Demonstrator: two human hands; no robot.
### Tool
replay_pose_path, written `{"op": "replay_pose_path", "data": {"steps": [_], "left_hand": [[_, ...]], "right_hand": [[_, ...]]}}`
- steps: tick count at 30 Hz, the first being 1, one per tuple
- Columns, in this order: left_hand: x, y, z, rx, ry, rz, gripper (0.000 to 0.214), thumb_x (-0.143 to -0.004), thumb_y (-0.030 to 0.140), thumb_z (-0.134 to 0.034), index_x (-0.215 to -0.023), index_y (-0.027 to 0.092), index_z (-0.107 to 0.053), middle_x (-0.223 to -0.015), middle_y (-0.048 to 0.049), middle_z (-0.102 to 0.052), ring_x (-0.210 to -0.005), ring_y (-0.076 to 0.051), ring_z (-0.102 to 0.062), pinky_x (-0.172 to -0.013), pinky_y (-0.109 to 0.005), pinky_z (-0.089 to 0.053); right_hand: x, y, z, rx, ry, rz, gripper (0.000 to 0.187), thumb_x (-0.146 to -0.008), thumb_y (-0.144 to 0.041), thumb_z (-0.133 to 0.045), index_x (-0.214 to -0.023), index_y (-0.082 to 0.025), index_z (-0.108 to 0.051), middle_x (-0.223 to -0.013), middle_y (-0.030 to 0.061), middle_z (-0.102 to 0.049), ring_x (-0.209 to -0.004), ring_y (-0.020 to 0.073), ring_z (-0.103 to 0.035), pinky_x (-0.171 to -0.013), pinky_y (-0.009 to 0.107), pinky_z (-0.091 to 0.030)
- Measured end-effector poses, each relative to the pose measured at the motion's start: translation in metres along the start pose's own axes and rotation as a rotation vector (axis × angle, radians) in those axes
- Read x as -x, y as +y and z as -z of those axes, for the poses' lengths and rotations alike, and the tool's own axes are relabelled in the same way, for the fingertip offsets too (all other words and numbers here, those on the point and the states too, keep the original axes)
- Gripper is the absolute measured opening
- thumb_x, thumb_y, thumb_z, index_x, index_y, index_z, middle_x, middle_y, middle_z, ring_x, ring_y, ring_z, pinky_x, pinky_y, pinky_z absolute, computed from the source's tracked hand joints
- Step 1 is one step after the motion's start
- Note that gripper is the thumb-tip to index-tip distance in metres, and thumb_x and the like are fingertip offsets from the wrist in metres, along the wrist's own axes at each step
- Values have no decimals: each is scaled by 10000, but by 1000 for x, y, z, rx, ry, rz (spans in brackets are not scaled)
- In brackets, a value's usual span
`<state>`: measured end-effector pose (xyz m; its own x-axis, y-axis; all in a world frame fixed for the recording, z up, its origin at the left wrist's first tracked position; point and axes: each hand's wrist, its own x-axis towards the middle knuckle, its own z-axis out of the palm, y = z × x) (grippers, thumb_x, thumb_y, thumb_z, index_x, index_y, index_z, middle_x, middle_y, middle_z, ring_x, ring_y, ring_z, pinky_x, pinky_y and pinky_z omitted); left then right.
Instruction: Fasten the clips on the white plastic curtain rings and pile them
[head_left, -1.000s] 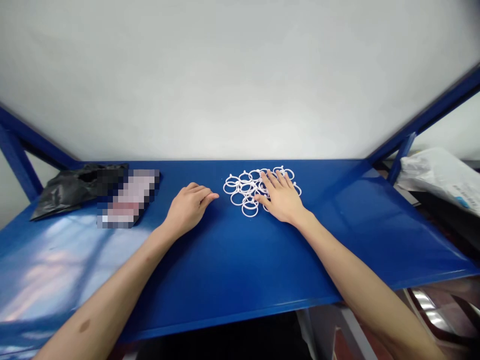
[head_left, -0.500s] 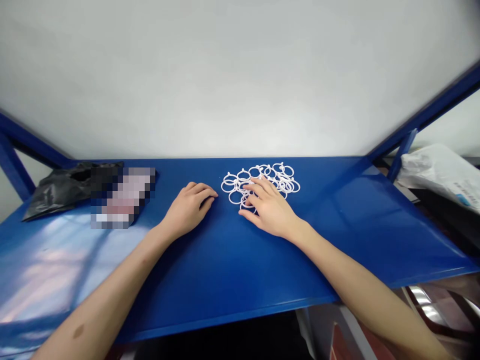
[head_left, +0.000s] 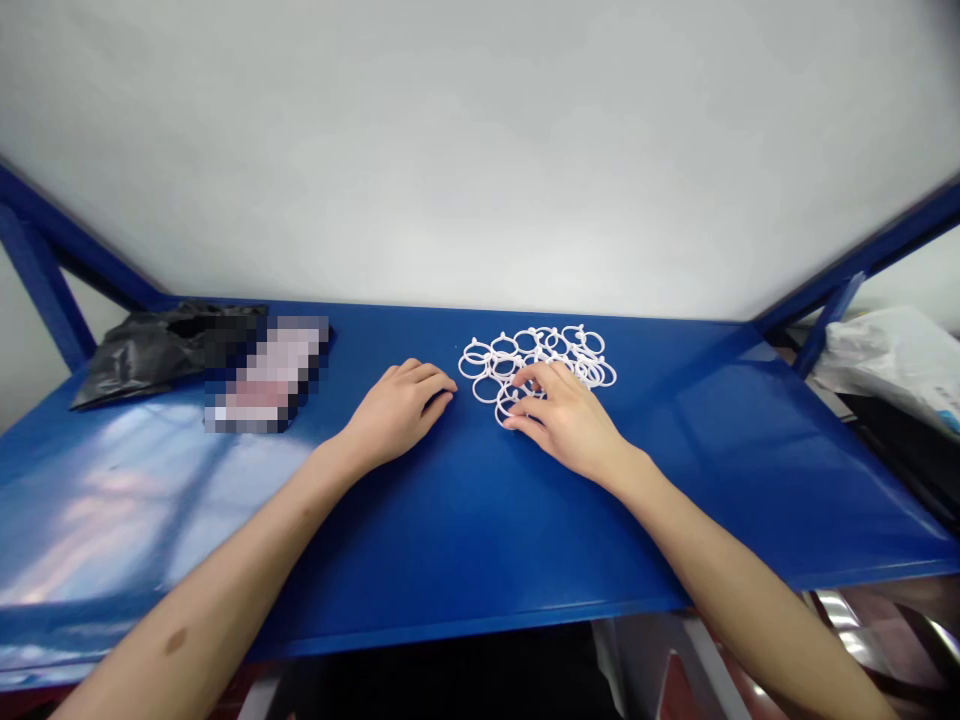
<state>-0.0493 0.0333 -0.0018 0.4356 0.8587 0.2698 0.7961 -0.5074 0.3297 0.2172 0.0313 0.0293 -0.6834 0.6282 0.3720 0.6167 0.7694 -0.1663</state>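
Several thin white rings [head_left: 487, 388], each with a small knob, lie overlapping in a loose pile on the blue table. My right hand [head_left: 568, 420] rests over the near side of the pile. Its thumb and forefinger close on the edge of the nearest white ring [head_left: 500, 412], while the other fingers bend above neighbouring rings and hide some of them. Left of the pile, my left hand [head_left: 401, 408] lies on the table, palm down. Its fingers are loosely stretched out and slightly bent, with nothing visible in them, and its tips stay apart from the rings.
A black plastic bag [head_left: 131, 355] lies at the table's left, beside a pixelated pinkish object [head_left: 270, 365]. A pale wall [head_left: 480, 150] rises behind. Blue frame bars [head_left: 829, 325] stand at both sides. Beyond the right edge is a clear plastic bag [head_left: 892, 360].
My right hand's fingers have drawn in from a spread over the pile to the nearest ring. My left hand stays nearly in place on the table. The whole view has shifted slightly.
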Motion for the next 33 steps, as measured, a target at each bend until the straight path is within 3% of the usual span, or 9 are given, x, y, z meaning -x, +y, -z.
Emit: {"op": "replay_pose_path", "data": {"steps": [4, 9, 14, 20, 22, 28, 33], "left_hand": [[0, -3, -1, -13, -8, -12, 268, -1006, 310, -453, -1070, 232, -702, -1130, -62, -717, -1029, -257, -602, -930, -450, -488], [1, -1, 0, -59, -5, -27, 269, -1014, 309, -445, -1075, 226, -693, -1118, -62, -724, -998, -256, -613, -865, -438, -492], [5, 22, 5, -37, 131, -159, 261, -1028, 309, -449, -1137, 234, -674, -1124, -62, -725, -974, -224, -637, -864, -400, -491], [11, 42, 6, -10, 205, -354, 194, -1026, 320, -503, -1042, 231, -674, -1169, -65, -692, -991, -190, -668, -880, -358, -546], [10, 41, 4, -16, 200, -395, 205, -1039, 301, -479, -1026, 212, -663, -1179, -66, -689, -1009, -182, -674, -887, -346, -555], [8, 36, -3, -111, 63, -497, 269, -1057, 304, -431, -965, 158, -637, -945, -45, -700, -836, -165, -683, -756, -312, -568], [6, 35, 1, -176, 78, -533, 321, -1060, 190, -351, -868, 157, -606, -844, -24, -648, -808, -157, -651, -799, -302, -583]], "right_hand": [[2, 2, 0, -4, -133, 5, 171, -936, -329, -682, -838, -207, -751, -1041, 62, -665, -937, 215, -602, -833, 381, -525], [0, -1, -7, 55, -209, 3, 174, -973, -286, -627, -888, -158, -708, -926, 61, -667, -840, 193, -615, -777, 343, -529], [-1, -8, -8, 68, -105, 26, 229, -1034, -290, -506, -957, -155, -675, -924, 69, -687, -861, 193, -633, -791, 339, -533], [0, -14, -10, 16, -58, 94, 224, -1042, -252, -481, -1015, -134, -668, -1004, 89, -702, -927, 201, -642, -828, 347, -555], [1, -15, -13, -2, -65, 121, 239, -1049, -240, -464, -998, -138, -674, -1011, 89, -704, -932, 196, -641, -825, 345, -558], [3, -15, -23, -11, -37, 158, 271, -1056, -225, -447, -946, -157, -684, -992, 68, -714, -906, 180, -636, -781, 321, -548], [-1, -16, -24, 92, 17, 209, 308, -1059, -265, -455, -866, -171, -677, -915, 48, -709, -812, 173, -589, -734, 320, -502]]}}
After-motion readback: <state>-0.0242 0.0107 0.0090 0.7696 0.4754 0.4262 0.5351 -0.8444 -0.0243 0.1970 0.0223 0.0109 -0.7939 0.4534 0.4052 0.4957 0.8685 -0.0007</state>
